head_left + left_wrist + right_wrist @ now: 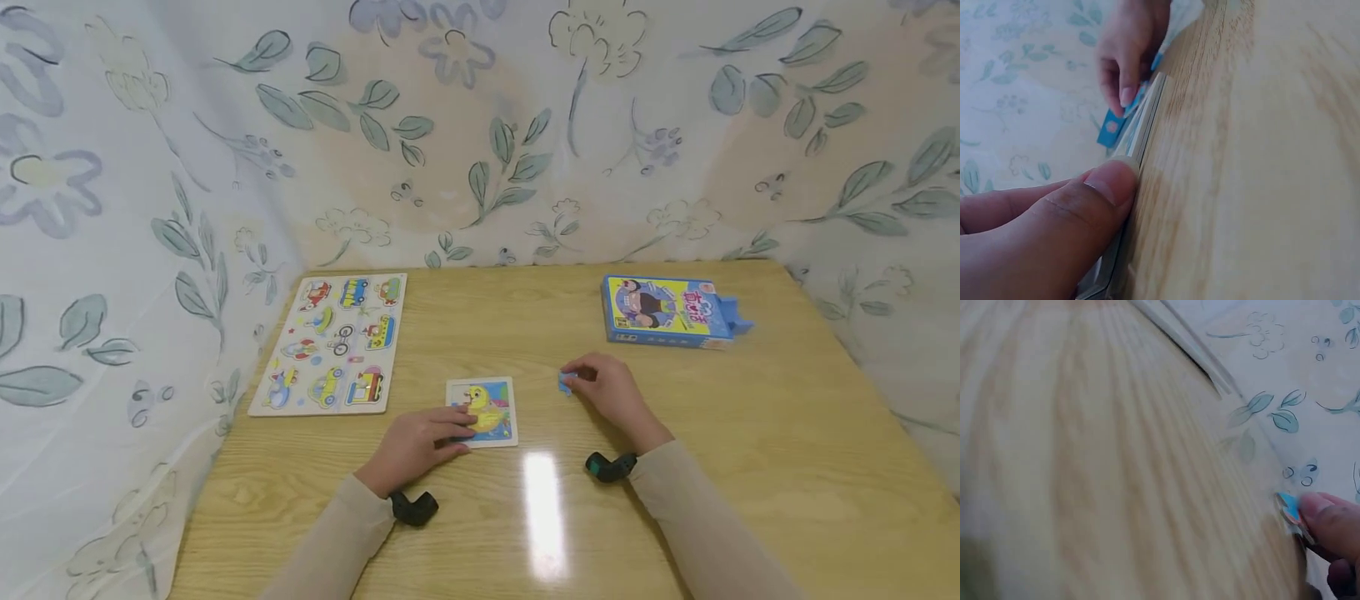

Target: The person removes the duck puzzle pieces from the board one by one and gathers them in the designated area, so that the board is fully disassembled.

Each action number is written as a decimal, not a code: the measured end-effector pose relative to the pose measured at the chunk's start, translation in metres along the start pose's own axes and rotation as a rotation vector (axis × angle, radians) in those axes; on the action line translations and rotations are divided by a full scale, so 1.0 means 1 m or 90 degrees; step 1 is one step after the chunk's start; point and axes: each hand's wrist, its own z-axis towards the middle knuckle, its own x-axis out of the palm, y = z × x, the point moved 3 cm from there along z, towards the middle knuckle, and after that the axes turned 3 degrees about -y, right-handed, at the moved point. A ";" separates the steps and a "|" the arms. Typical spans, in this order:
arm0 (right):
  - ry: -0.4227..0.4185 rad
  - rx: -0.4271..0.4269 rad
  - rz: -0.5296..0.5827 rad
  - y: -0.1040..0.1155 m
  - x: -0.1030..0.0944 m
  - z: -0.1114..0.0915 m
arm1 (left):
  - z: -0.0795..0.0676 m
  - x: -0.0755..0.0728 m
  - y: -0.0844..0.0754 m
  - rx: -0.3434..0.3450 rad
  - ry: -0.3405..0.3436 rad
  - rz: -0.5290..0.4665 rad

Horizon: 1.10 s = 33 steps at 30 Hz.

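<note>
While the left hand [414, 443], fingers extended, steadies the duck puzzle [491, 417], the right hand [613, 395] pinches a blue piece [566, 383]; assembly seems underway, alignment probably next.

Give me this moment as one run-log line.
left hand: holds duck puzzle | right hand: pinches blue piece, apart from duck puzzle | vehicle board: left on table | box: far right

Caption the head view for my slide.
Left hand rests on a duck puzzle while the right hand pinches a small blue piece.
</note>
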 end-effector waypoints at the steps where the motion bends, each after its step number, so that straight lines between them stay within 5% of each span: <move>1: -0.012 -0.016 -0.006 0.000 0.001 0.001 | 0.001 -0.001 0.000 0.000 -0.001 -0.001; 10: -0.035 -0.065 -0.083 0.009 0.005 0.011 | 0.001 -0.003 0.000 0.006 -0.005 -0.010; 15: -0.047 -0.099 -0.086 0.050 0.014 0.016 | 0.001 -0.003 0.001 0.028 -0.005 -0.010; 22: 0.145 -0.168 -0.085 0.111 0.079 0.020 | -0.001 -0.004 0.003 0.033 -0.011 0.001; 27: 0.163 -0.209 -0.154 0.111 0.108 0.021 | -0.002 -0.002 0.003 0.050 -0.017 0.016; 33: 0.138 -0.243 -0.147 0.105 0.109 0.019 | -0.001 0.000 0.003 0.041 -0.020 0.010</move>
